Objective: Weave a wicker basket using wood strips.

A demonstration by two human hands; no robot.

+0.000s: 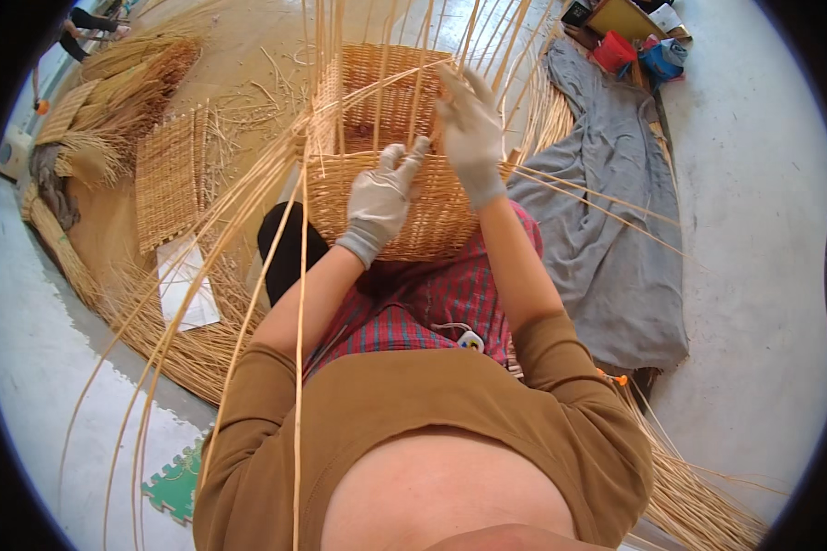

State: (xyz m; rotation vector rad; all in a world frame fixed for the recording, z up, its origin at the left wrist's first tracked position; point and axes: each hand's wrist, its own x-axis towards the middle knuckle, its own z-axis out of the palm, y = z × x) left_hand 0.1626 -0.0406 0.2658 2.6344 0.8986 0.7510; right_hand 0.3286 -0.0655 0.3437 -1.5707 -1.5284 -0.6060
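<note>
A woven wicker basket point(436, 216) stands in front of me, with long upright rods rising from its rim. My left hand point(383, 195), in a pale glove with a grey cuff, rests against the near wall. Its fingers bend in at the rim by an upright rod; what they grip there is hidden. Above the right part of the rim, my right hand point(473, 129), gloved likewise, has its fingertips closed on a thin wicker rod point(386, 84). That rod slants up from the left corner, where several long loose rods point(239, 213) fan out toward me.
On the left lie bundles of wicker point(147, 78), a flat woven panel point(170, 174) and a white sheet point(188, 285). Grey cloth point(606, 211) covers a pile at right. A red container point(614, 52) and a blue one point(662, 59) sit beyond it. A person's legs show far left.
</note>
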